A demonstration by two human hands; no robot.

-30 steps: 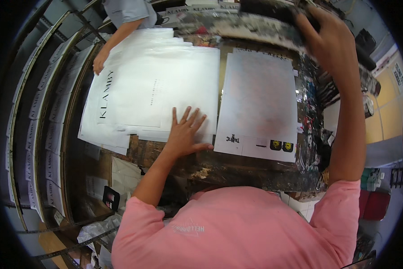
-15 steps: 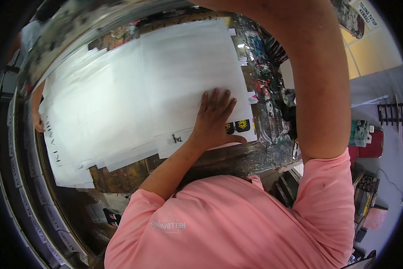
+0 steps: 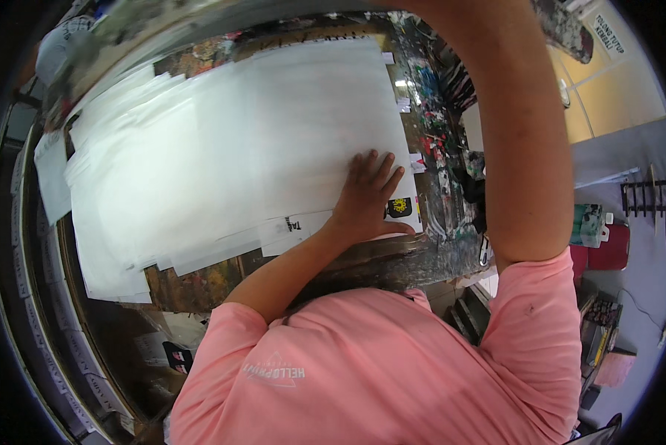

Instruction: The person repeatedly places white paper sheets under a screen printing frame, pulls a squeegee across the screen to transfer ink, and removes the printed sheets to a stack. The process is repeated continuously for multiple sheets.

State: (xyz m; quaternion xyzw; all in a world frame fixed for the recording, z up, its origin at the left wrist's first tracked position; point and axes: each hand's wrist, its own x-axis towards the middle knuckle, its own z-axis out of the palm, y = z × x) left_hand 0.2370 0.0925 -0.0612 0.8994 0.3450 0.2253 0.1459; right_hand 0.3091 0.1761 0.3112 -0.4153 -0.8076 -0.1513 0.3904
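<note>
My left hand (image 3: pixel 366 199) lies flat with fingers spread on the right end of a layer of large white paper sheets (image 3: pixel 222 148). Its palm partly covers a black patch with a yellow emblem (image 3: pixel 399 208) at the sheet's near right corner. Beside my wrist, a smaller white sheet with black print (image 3: pixel 294 225) shows. Up along the right side goes my right arm (image 3: pixel 527 141); its hand is beyond the top edge, out of sight. Across the top left runs a long, blurred, paint-stained frame edge (image 3: pixel 136 55), raised over the far side of the sheets.
The sheets rest on a paint-splattered table (image 3: pixel 199 284). Racks with labelled edges (image 3: pixel 73 348) stand at the left. Another person's light-coloured cap (image 3: pixel 64 46) shows at the far left, above a white sheet (image 3: pixel 52 182). A green-tinted container (image 3: pixel 586 225) stands at the right.
My left hand has slid slightly right, covering more of the black patch. The other person's hand has left the sheets' left edge, and a white sheet now shows there.
</note>
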